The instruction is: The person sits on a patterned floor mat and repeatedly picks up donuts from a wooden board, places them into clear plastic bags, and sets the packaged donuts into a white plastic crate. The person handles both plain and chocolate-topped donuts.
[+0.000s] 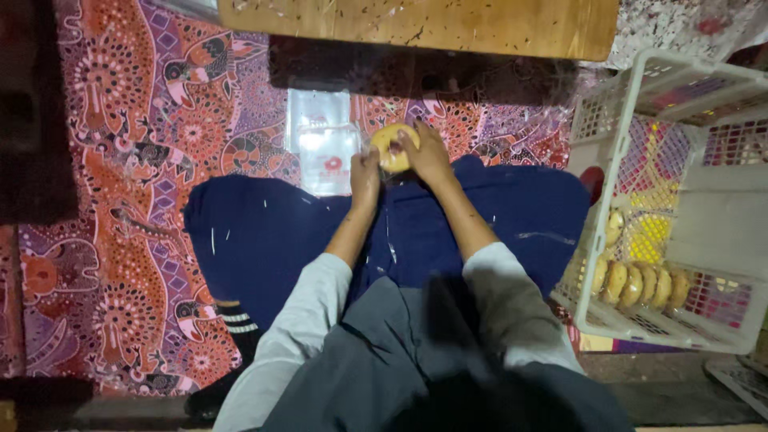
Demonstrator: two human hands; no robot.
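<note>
Person sits on the floor, grey top and grey sleeves nearest the camera, dark blue trousers [264, 232] spread over crossed legs, a black sock with white stripes [238, 324] at near left. Both arms reach forward to the middle of the scene. Left hand [366, 178] and right hand [428, 154] are close together, both clamped on one round yellow-brown donut [394, 148] held just past the knees, left fingers at its left edge, right fingers over its right side. Just left of the donut, touching or nearly so, lies a stack of clear plastic bags [324, 144] with a small red mark, flat on the floor. Floor is covered by a red, orange and purple patterned cloth [120, 160] with animal shapes. At right stands a white plastic crate [664, 208] with mesh walls, a row of donuts in the crate [636, 284] lined along its near side. Far centre, a low wooden table [416, 24], top scratched and speckled, its shadow falling on the cloth beneath. Lighting dim, edges dark.
</note>
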